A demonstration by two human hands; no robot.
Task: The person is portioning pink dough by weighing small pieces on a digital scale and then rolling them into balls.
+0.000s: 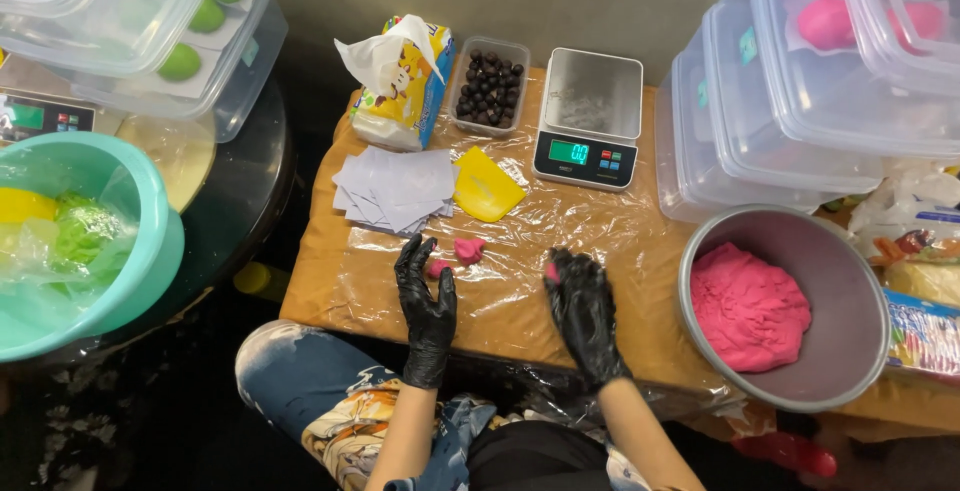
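Note:
Both my hands wear black gloves and rest on a low table covered in clear plastic film [560, 226]. My left hand [426, 301] has its fingers spread, and a small pink dough bit [438, 268] shows against its thumb side. A larger pink dough piece [469, 249] lies on the film just to its upper right. My right hand [582, 306] lies palm down with fingers curled, a speck of pink dough at its index knuckle. A steel bowl [850, 281] at the right holds a big lump of pink dough [748, 306].
A digital scale [588, 119] stands at the back, beside a tub of dark round pieces [490, 85], a yellow scraper [486, 186], a stack of paper squares [395, 188] and a tissue pack [402, 81]. Clear lidded boxes [780, 101] stack right and upper left. A teal bowl [140, 251] sits left.

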